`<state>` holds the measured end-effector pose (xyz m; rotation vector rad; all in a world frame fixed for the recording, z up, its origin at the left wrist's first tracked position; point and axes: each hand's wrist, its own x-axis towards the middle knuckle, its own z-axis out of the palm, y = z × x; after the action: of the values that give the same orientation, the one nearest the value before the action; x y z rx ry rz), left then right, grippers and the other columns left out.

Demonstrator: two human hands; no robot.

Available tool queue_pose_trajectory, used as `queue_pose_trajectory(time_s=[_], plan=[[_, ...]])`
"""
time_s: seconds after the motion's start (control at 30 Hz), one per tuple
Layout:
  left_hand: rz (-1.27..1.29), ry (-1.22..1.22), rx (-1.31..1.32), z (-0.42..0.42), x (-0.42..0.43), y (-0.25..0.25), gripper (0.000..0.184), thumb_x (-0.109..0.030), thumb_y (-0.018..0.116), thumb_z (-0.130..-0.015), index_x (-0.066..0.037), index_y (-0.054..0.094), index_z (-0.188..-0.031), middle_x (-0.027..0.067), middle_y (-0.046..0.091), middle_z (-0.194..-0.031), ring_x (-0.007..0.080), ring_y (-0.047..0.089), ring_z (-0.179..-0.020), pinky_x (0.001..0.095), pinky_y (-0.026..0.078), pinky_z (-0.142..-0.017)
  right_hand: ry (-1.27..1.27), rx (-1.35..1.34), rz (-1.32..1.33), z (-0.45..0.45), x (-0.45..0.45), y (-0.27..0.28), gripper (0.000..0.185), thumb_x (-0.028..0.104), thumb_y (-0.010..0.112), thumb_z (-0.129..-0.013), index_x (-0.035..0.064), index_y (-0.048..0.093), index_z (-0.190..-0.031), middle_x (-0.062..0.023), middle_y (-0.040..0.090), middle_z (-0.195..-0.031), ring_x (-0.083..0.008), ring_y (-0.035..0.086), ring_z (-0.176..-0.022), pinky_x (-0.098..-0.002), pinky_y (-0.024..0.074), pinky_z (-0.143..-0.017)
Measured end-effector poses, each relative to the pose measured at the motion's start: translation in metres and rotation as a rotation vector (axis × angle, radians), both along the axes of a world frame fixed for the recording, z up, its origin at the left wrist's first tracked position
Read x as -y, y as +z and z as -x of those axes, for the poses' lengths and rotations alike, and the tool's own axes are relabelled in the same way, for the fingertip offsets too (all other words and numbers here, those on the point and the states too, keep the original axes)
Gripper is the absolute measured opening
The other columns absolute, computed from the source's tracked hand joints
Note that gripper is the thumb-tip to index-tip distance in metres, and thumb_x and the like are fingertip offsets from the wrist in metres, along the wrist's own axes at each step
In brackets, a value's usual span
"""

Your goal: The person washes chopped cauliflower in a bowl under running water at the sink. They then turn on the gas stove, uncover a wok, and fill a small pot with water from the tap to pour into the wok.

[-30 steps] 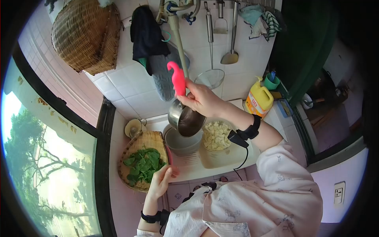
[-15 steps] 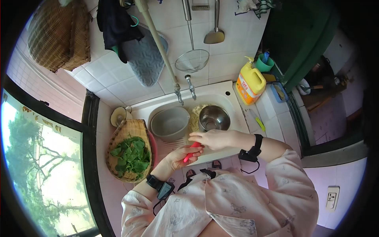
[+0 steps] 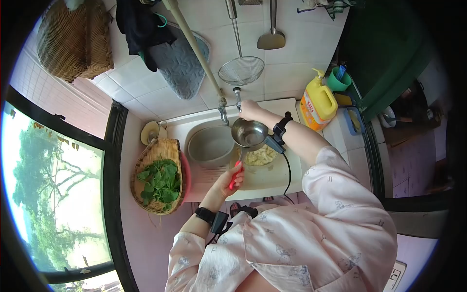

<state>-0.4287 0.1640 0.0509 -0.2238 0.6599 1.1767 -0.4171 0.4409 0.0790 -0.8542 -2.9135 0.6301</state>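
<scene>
My left hand (image 3: 230,180) is closed around the red handle of what looks like a knife (image 3: 236,175), above the sink's front part. Its grey blade points up toward the metal bowl (image 3: 249,135). The bowl sits in the sink beneath the taps, and its inside shines. My right hand (image 3: 250,111) reaches over the bowl to the right tap (image 3: 237,96), fingers curled at it and partly hidden. Pale cut pieces of food (image 3: 261,155) lie in the sink (image 3: 277,181) just below the bowl. Left of the bowl is a grey oval basin (image 3: 210,144).
A woven basket (image 3: 141,192) of green leaves (image 3: 160,181) stands left of the sink, over a pink basin. On the right ledge are a yellow detergent jug (image 3: 317,104) and a green cup (image 3: 339,80). A wire strainer (image 3: 241,71) and a spatula (image 3: 271,40) hang behind.
My right hand has left the red-handled knife and moved up to the tap. The metal bowl has shifted left, under the taps, uncovering the pale pieces. My left hand keeps its hold.
</scene>
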Motion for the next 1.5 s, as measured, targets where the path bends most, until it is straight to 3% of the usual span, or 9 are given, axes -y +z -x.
queue_pose_trajectory(time_s=[0.2, 0.5, 0.83, 0.9, 1.0, 1.5], plan=[[0.004, 0.035, -0.138, -0.011, -0.003, -0.002, 0.015, -0.016, 0.051, -0.096, -0.012, 0.043, -0.084, -0.0040, 0.039, -0.063, 0.0047, 0.032, -0.046, 0.0181, 0.026, -0.041, 0.150, 0.117, -0.026, -0.009, -0.011, 0.008, 0.011, 0.005, 0.062, -0.074, 0.0026, 0.064, -0.085, -0.0180, 0.066, -0.084, -0.0343, 0.065, -0.082, -0.0435, 0.0518, -0.070], [-0.043, 0.024, -0.116, -0.012, -0.006, -0.002, 0.016, -0.014, 0.053, -0.094, -0.013, 0.043, -0.082, -0.0047, 0.039, -0.063, 0.0043, 0.033, -0.046, 0.0191, 0.029, -0.043, 0.250, 0.161, -0.178, -0.003, -0.017, -0.001, 0.015, 0.004, 0.062, -0.075, 0.0028, 0.064, -0.090, -0.0187, 0.066, -0.086, -0.0345, 0.065, -0.085, -0.0422, 0.0520, -0.072], [-0.081, -0.008, -0.101, -0.014, -0.006, -0.011, 0.016, -0.016, 0.054, -0.094, -0.014, 0.042, -0.083, -0.0050, 0.038, -0.063, 0.0045, 0.034, -0.047, 0.0194, 0.030, -0.042, 0.212, 0.218, -0.157, -0.008, -0.011, 0.014, 0.015, 0.004, 0.061, -0.076, 0.0025, 0.064, -0.090, -0.0180, 0.067, -0.089, -0.0345, 0.065, -0.085, -0.0419, 0.0521, -0.072], [-0.071, -0.005, -0.099, -0.014, -0.007, -0.010, 0.015, -0.014, 0.055, -0.093, -0.013, 0.043, -0.085, -0.0053, 0.039, -0.064, 0.0041, 0.033, -0.046, 0.0187, 0.028, -0.043, 0.218, 0.186, -0.155, -0.009, -0.013, 0.015, 0.013, -0.002, 0.060, -0.073, -0.0024, 0.065, -0.084, -0.0230, 0.065, -0.087, -0.0374, 0.064, -0.084, -0.0443, 0.0515, -0.073], [-0.052, -0.001, -0.092, -0.015, -0.005, -0.005, 0.015, -0.014, 0.055, -0.093, -0.013, 0.043, -0.084, -0.0055, 0.038, -0.063, 0.0039, 0.032, -0.046, 0.0187, 0.028, -0.043, 0.254, 0.164, -0.155, -0.012, -0.013, 0.018, 0.013, -0.002, 0.059, -0.073, -0.0032, 0.065, -0.085, -0.0233, 0.065, -0.087, -0.0374, 0.064, -0.085, -0.0438, 0.0518, -0.074], [-0.077, -0.034, -0.127, -0.020, -0.003, -0.011, 0.010, -0.011, 0.056, -0.092, -0.011, 0.046, -0.090, -0.0051, 0.039, -0.064, 0.0039, 0.032, -0.046, 0.0186, 0.026, -0.041, 0.219, 0.226, -0.136, -0.010, -0.013, 0.016, 0.017, 0.000, 0.057, -0.076, 0.0002, 0.064, -0.091, -0.0220, 0.065, -0.088, -0.0378, 0.064, -0.086, -0.0440, 0.0513, -0.074]])
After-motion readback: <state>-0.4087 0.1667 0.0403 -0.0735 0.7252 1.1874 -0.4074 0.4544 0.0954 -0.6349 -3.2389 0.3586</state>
